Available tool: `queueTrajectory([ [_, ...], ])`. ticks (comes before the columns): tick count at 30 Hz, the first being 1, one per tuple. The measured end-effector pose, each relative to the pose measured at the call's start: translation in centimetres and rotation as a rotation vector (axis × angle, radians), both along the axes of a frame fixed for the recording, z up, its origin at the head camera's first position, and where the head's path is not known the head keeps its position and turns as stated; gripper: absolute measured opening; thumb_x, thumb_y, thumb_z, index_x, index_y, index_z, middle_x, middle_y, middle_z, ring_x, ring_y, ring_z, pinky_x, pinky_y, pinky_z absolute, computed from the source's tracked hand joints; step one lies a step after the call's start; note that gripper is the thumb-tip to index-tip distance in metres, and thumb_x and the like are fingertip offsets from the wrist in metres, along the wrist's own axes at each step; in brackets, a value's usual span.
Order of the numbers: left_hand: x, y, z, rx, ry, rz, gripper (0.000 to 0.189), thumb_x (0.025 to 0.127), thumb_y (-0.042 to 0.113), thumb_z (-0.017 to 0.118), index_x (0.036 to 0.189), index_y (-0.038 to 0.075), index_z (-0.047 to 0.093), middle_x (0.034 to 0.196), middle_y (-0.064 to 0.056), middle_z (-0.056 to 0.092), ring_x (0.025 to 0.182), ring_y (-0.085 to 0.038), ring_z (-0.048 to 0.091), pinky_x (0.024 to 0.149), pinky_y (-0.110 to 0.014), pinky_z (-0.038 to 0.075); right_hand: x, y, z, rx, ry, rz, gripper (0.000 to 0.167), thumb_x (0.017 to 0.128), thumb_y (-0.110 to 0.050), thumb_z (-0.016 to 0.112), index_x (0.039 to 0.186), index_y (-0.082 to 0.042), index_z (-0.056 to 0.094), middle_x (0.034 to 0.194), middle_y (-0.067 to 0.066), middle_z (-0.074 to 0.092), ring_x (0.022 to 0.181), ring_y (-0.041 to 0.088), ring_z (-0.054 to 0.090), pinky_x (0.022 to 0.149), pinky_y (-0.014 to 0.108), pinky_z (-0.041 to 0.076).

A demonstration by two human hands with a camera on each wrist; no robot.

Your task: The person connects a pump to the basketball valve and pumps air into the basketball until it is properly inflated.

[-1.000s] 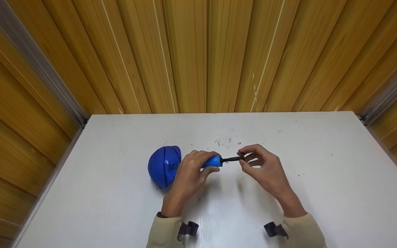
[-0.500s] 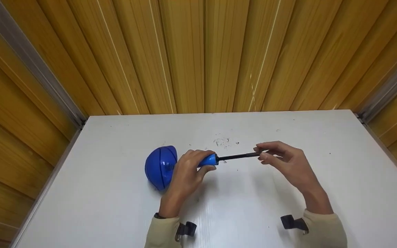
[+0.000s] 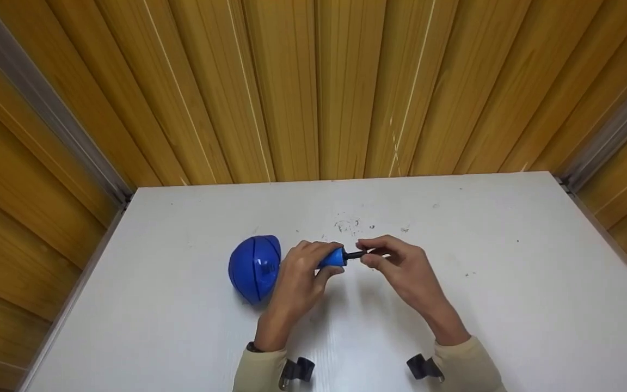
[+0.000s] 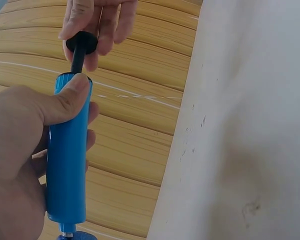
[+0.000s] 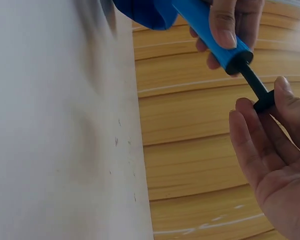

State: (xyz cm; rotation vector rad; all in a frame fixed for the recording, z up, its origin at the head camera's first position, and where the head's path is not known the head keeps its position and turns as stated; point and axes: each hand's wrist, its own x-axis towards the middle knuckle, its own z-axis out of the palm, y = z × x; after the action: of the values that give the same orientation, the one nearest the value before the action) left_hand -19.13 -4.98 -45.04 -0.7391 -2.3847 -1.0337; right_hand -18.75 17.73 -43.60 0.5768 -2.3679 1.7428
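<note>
A blue hand pump (image 3: 332, 257) lies across my left hand (image 3: 296, 277), whose fingers wrap its barrel, with the thumb near the top end in the left wrist view. My right hand (image 3: 405, 269) pinches the black plunger handle (image 5: 264, 101) between thumb and fingers. Only a short length of the black plunger rod (image 5: 252, 79) sticks out of the barrel. At the pump's other end, a metal tip (image 4: 67, 234) meets a blue ball (image 3: 252, 269). The ball looks dented and partly flat; it sits left of my left hand, which hides part of it.
The white table (image 3: 183, 326) bears dark scuff marks around its middle. Wood-patterned panels (image 3: 313, 81) rise behind its back edge and along both sides. A black camera mount sits at each wrist, by the beige sleeves (image 3: 262, 370).
My right hand drew the plunger far out to the right by half a second ago, then brought it back left, so the rod is short again. My left hand keeps its grip.
</note>
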Motion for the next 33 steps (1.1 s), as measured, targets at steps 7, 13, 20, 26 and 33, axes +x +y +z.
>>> queueTrajectory([
  [7, -0.1, -0.1, -0.1, 0.001, -0.028, -0.007, 0.038, 0.091, 0.012, 0.085, 0.127, 0.01, 0.076, 0.117, -0.003, 0.078, 0.107, -0.022, 0.068, 0.099, -0.044, 0.055, -0.2, -0.6, -0.8, 0.018, 0.043, 0.024, 0.03, 0.097, -0.011, 0.08, 0.126, -0.008, 0.075, 0.121, 0.005, 0.074, 0.105, 0.021, 0.071, 0.089, 0.029, 0.059],
  [13, -0.2, -0.3, -0.2, -0.013, -0.074, -0.007, 0.037, 0.092, 0.017, 0.085, 0.128, 0.015, 0.076, 0.118, 0.0, 0.077, 0.111, -0.021, 0.068, 0.101, -0.043, 0.055, -0.2, 0.2, -0.4, 0.084, 0.176, 0.032, 0.03, 0.092, 0.0, 0.082, 0.121, -0.004, 0.073, 0.114, 0.001, 0.073, 0.098, 0.022, 0.072, 0.086, 0.03, 0.061],
  [20, -0.2, -0.5, -0.1, -0.002, -0.058, 0.026, 0.037, 0.092, 0.015, 0.084, 0.128, 0.014, 0.076, 0.119, 0.0, 0.077, 0.11, -0.022, 0.068, 0.1, -0.044, 0.056, -0.2, 3.5, 0.9, 0.02, 0.193, -0.081, 0.031, 0.089, 0.015, 0.074, 0.115, -0.002, 0.072, 0.109, 0.005, 0.072, 0.097, 0.021, 0.069, 0.088, 0.023, 0.058],
  [26, -0.2, -0.4, -0.1, 0.002, -0.048, 0.031, 0.037, 0.092, 0.016, 0.084, 0.128, 0.014, 0.076, 0.119, 0.0, 0.077, 0.109, -0.022, 0.069, 0.099, -0.044, 0.057, -0.2, 6.0, 1.6, -0.038, 0.103, -0.064, 0.026, 0.094, 0.008, 0.076, 0.118, 0.0, 0.073, 0.113, 0.012, 0.073, 0.103, 0.021, 0.069, 0.091, 0.027, 0.058],
  [33, 0.0, 0.1, -0.1, 0.027, -0.037, 0.019, 0.037, 0.092, 0.014, 0.084, 0.128, 0.012, 0.076, 0.12, -0.001, 0.077, 0.108, -0.021, 0.068, 0.098, -0.043, 0.057, -0.1, 5.1, 1.5, -0.057, 0.043, -0.032, 0.029, 0.093, 0.004, 0.079, 0.121, -0.001, 0.075, 0.116, 0.012, 0.075, 0.106, 0.021, 0.072, 0.093, 0.031, 0.059],
])
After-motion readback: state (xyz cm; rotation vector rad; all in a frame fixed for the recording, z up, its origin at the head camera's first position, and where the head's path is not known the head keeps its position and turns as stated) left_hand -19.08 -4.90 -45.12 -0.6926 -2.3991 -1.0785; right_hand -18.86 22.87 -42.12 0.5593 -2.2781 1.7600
